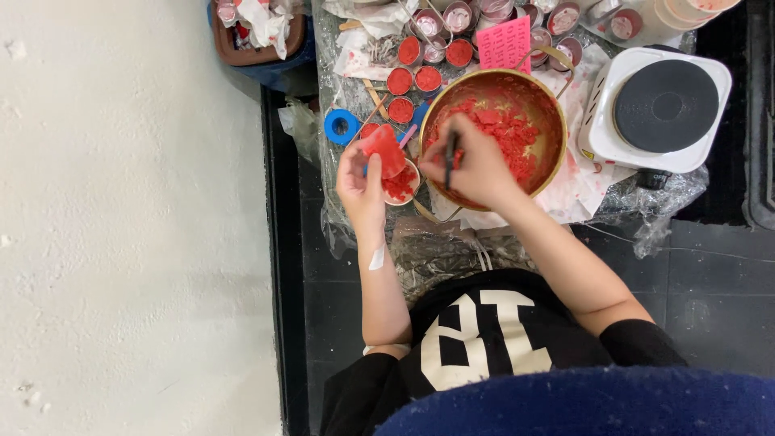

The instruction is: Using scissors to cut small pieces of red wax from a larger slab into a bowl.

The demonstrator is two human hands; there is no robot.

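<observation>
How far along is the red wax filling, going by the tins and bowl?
Done: several small round tins behind the bowl hold red wax. In hand: left hand holds a red chunk above a small cup with red bits; right hand holds a dark tool at the gold bowl. Left: red crumbled wax remains in the bowl.

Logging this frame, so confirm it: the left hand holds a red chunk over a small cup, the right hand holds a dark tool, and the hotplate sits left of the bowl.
One slip: the head view shows the hotplate right of the bowl, not left. The left hand does hold the red chunk over the cup; the right hand grips the dark tool.
</observation>
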